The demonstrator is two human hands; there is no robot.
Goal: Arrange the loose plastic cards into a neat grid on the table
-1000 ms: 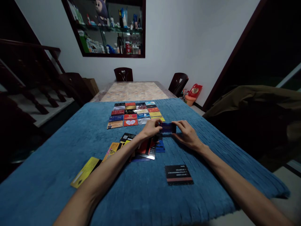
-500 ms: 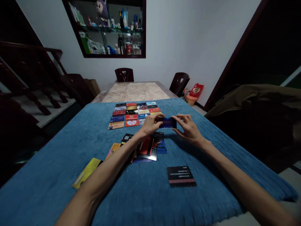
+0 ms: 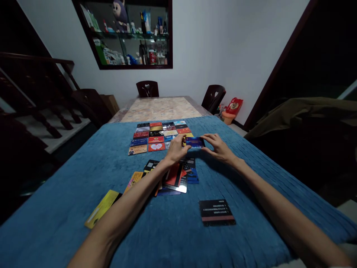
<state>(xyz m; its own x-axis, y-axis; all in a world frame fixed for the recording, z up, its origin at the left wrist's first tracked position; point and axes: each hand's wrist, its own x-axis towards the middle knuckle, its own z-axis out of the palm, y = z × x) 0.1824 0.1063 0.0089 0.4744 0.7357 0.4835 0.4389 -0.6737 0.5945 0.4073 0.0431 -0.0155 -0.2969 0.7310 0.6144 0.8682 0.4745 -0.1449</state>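
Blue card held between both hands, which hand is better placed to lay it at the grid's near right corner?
Right hand: it holds the blue card from the outer side, while the left hand covers the card grid corner.

card print (image 3: 217,211) too blurred to read

A dim room with plain pale walls (image 3: 223,44). A dark-framed glass-fronted recessed shelf (image 3: 131,33) set in the far wall holds bottles, jars and a purple plush toy (image 3: 120,13). Below it two dark wooden chairs (image 3: 147,88) stand at the far end of a marble-patterned worktop (image 3: 160,108), its near part draped in a blue ribbed cloth (image 3: 83,175). A dark wooden staircase railing (image 3: 41,85) rises at left; a dark doorway (image 3: 320,52) opens at right, beside a red bag (image 3: 233,106) on the floor
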